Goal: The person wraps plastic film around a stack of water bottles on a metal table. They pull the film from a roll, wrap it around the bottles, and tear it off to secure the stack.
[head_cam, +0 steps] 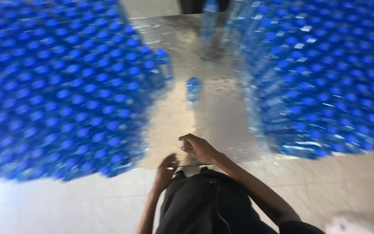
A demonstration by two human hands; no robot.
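Head view: both hands, left [166, 168] and right [199, 147], hover loosely curled and empty at the shiny metal worktop [213, 117] edge (blue-capped clear plastic bottles [61, 95] massed alongside); steady reaching seems wise.

tabletop [221, 117]: bare metal sheet, shiny, speckled with wet-looking spots
bottles [61, 95]: clear glossy plastic, smooth blue plastic caps, massed at left and right of frame
lone bottle [193, 89]: same clear plastic, centre
floor [87, 199]: pale tiles, dull sheen
garment [200, 203]: black matt cloth

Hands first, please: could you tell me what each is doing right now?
Left hand: open, empty, at the shiny metal table's near edge.
Right hand: fingers curled, apparently empty.
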